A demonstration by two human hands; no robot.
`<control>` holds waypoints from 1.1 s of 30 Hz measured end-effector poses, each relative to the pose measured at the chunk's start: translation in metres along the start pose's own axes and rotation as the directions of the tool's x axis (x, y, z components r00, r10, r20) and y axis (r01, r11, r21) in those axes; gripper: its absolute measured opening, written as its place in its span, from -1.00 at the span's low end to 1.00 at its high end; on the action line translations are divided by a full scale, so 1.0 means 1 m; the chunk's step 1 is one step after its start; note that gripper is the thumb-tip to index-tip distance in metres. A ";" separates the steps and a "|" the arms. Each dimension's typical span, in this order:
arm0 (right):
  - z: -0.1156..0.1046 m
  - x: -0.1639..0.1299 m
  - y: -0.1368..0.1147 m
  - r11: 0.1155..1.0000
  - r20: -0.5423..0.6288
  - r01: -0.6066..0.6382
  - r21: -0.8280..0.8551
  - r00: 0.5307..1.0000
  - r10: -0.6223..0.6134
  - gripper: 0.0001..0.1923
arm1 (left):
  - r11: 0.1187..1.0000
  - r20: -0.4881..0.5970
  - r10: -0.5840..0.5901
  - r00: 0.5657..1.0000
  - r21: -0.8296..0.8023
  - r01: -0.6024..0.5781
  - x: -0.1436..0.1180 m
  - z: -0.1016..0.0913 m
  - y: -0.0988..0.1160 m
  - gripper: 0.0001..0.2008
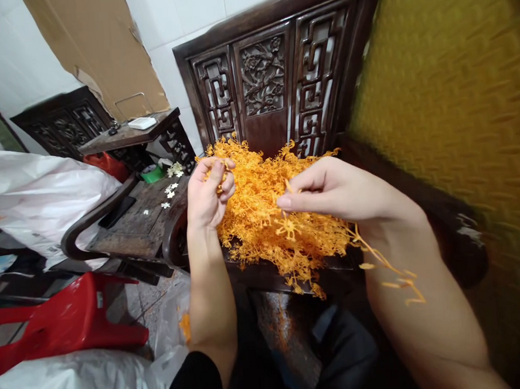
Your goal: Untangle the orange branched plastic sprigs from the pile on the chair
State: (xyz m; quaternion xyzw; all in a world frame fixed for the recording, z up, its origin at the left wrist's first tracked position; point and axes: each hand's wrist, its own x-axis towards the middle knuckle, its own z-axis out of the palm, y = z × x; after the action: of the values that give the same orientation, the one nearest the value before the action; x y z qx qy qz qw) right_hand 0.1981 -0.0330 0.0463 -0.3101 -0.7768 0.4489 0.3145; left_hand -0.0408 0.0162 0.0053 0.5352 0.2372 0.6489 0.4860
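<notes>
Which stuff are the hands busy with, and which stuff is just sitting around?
In use: left hand, closed on orange sprigs; right hand, pinching a sprig; orange sprig pile on the carved bench.

Lying about: red stool, white bag, cardboard, small white flowers.

A loose heap of orange branching plastic sprigs (270, 217) lies piled on the dark wooden seat.
</notes>
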 end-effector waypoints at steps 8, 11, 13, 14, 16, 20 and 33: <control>0.013 0.007 -0.001 0.978 -0.345 0.147 0.147 0.934 -0.089 -0.37 | 0.959 0.039 -0.121 0.992 -0.253 0.127 -0.017 0.022 0.021 -0.69; 0.016 0.008 0.001 0.971 -0.418 0.158 0.178 0.906 -0.071 -0.39 | 0.963 0.006 -0.155 0.988 -0.223 0.153 -0.017 0.023 0.021 -0.72; 0.017 0.010 0.003 0.973 -0.471 0.170 0.155 0.878 -0.079 -0.43 | 0.965 -0.013 -0.170 0.985 -0.207 0.163 -0.016 0.023 0.020 -0.73; 0.017 0.011 0.004 0.975 -0.500 0.178 0.136 0.862 -0.088 -0.45 | 0.964 -0.015 -0.173 0.985 -0.205 0.167 -0.015 0.024 0.020 -0.70; 0.017 0.012 0.004 0.975 -0.548 0.198 0.097 0.829 -0.114 -0.48 | 0.964 0.001 -0.180 0.984 -0.201 0.176 -0.014 0.025 0.018 -0.65; 0.016 0.014 0.004 0.974 -0.585 0.225 0.041 0.796 -0.159 -0.48 | 0.972 0.002 -0.179 0.984 -0.151 0.178 -0.013 0.030 0.012 -0.61; 0.027 0.034 0.020 0.937 -0.637 0.308 0.161 0.758 -0.140 -0.56 | 0.954 0.050 -0.143 0.988 0.273 0.124 -0.021 0.052 -0.008 -0.57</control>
State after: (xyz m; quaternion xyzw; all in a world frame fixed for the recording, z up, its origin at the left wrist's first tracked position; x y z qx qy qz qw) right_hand 0.1604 -0.0130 0.0251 -0.3000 -0.5981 0.3782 0.6398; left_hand 0.0093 -0.0101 0.0055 0.6012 0.3416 0.5574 0.4595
